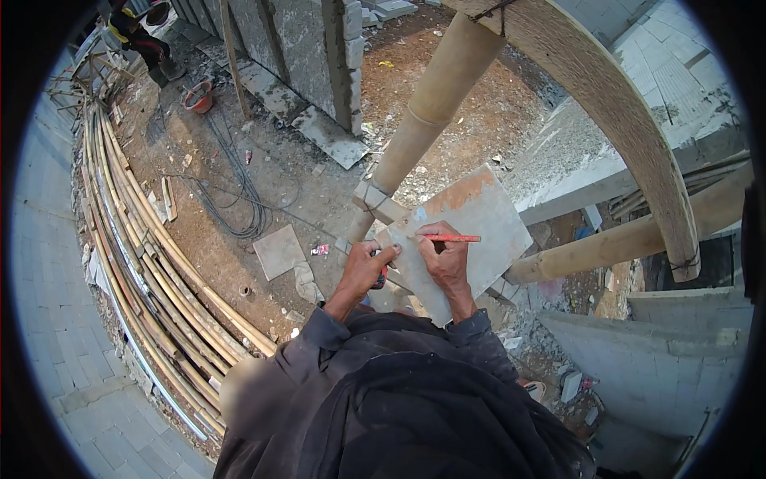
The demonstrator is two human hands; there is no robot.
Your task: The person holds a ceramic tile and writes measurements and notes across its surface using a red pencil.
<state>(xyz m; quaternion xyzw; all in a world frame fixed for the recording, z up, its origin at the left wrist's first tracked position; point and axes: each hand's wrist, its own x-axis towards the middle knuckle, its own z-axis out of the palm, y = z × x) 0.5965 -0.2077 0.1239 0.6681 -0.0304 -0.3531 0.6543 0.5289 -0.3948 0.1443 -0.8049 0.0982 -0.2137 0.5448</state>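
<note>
A flat, pale board (488, 231) with an orange-brown stain along its far edge lies tilted in front of me, by a bamboo pole. My right hand (447, 262) rests over the board and pinches a red pencil (455, 238), its near end pointing left at the board's surface. At the board's left edge, my left hand (369, 270) is closed around a small red-and-black object (382, 277), mostly hidden by the palm. The left thumb reaches toward the board.
Upright bamboo (435, 88) and a curved wooden beam (614, 104) frame the work spot. Long bamboo poles (152, 255) lie at left. Cables (239, 207), a square slab (279, 251) and a red bucket (198, 97) are on the ground. Another person (148, 44) stands far left.
</note>
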